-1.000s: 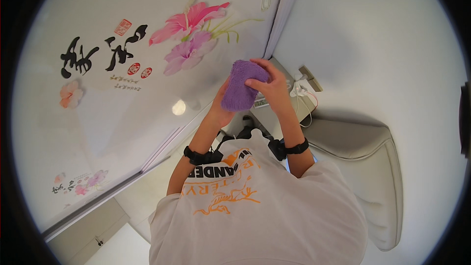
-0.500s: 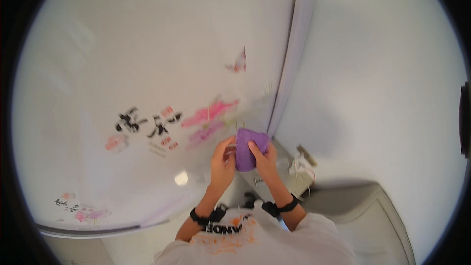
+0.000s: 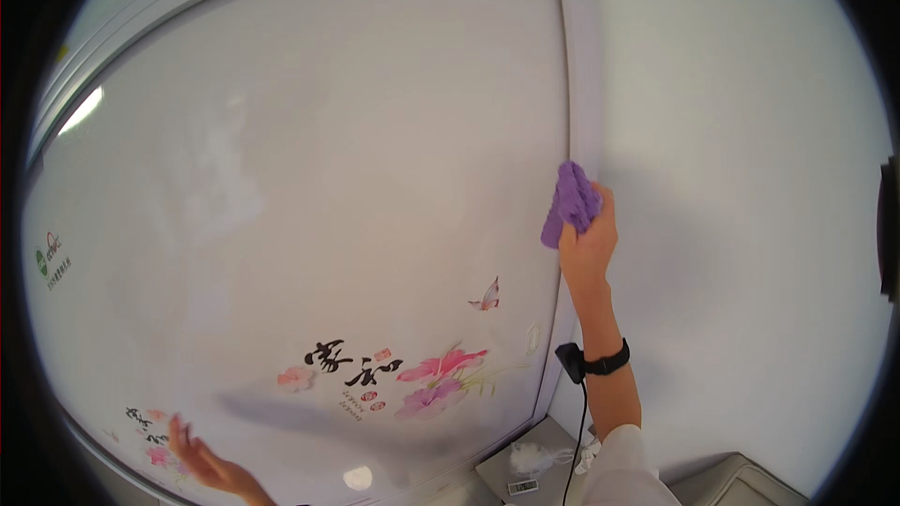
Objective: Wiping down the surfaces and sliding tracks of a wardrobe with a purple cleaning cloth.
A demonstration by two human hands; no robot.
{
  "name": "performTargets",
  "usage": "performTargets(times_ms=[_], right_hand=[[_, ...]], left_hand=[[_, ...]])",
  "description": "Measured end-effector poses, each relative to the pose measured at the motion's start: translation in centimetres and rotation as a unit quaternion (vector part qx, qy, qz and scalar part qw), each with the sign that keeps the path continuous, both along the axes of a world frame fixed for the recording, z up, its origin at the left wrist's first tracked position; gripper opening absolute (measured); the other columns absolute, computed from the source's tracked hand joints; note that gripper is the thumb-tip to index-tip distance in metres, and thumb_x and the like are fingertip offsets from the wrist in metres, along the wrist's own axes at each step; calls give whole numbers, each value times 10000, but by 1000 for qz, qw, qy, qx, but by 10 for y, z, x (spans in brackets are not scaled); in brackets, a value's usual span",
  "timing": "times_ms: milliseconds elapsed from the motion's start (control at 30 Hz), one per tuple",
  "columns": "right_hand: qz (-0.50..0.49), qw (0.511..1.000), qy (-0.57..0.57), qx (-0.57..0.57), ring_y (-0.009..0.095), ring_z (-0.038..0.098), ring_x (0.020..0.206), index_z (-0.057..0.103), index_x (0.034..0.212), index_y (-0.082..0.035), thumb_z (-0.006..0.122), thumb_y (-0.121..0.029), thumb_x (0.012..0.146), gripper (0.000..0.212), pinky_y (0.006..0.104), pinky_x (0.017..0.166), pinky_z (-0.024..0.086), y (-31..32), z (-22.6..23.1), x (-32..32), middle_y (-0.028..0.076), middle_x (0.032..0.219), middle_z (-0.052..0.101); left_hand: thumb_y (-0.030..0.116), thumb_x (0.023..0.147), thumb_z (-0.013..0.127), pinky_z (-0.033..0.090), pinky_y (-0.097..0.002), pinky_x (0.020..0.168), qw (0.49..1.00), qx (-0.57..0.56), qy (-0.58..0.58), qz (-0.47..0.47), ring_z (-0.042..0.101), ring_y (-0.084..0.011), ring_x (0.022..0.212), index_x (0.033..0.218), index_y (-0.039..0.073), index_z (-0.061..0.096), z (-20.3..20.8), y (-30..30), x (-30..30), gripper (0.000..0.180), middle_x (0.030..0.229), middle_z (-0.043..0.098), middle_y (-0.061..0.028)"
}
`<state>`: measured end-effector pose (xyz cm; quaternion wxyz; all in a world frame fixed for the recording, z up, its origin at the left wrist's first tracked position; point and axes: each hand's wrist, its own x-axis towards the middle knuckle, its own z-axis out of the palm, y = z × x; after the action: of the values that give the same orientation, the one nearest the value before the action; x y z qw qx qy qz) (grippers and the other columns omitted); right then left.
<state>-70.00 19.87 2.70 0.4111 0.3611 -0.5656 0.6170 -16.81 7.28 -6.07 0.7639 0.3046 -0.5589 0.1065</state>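
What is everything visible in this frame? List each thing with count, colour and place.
glossy panel: one, white, fills the left and centre, set in a pale frame.
flower decals: several, pink and purple, low on the panel, beside black brush lettering.
butterfly decal: one, pink and white, above the flowers.
wall: one, white, right of the frame.
cloth: one, purple, pressed to the panel's right frame.
wristband: one, black, on the right wrist, with a cable hanging down.
left hand: empty, fingers spread, at the panel's lower left.
right hand: raised, gripping the cloth.
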Motion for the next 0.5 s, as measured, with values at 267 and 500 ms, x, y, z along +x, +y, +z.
performTargets(times_ms=[267, 500], right_hand=[[-73, 995, 72, -4, 332, 596, 846, 507, 1175, -66, 675, 14, 660, 547, 398, 681, 505, -33, 47, -43, 126, 1031, 542], [-158, 980, 122, -30, 267, 582, 879, 563, 1158, -57, 704, 18, 621, 561, 357, 650, 510, -47, 50, -62, 74, 990, 533]], left_hand=[[617, 929, 380, 483, -490, 857, 976, 18, -18, 214, 497, -432, 1075, 1401, -65, 276, -23, -62, 125, 836, 1317, 355, -311], [481, 981, 390, 332, -559, 1013, 958, 123, 11, 259, 399, -476, 1220, 1399, -101, 265, -62, -93, 200, 727, 1332, 357, -366]])
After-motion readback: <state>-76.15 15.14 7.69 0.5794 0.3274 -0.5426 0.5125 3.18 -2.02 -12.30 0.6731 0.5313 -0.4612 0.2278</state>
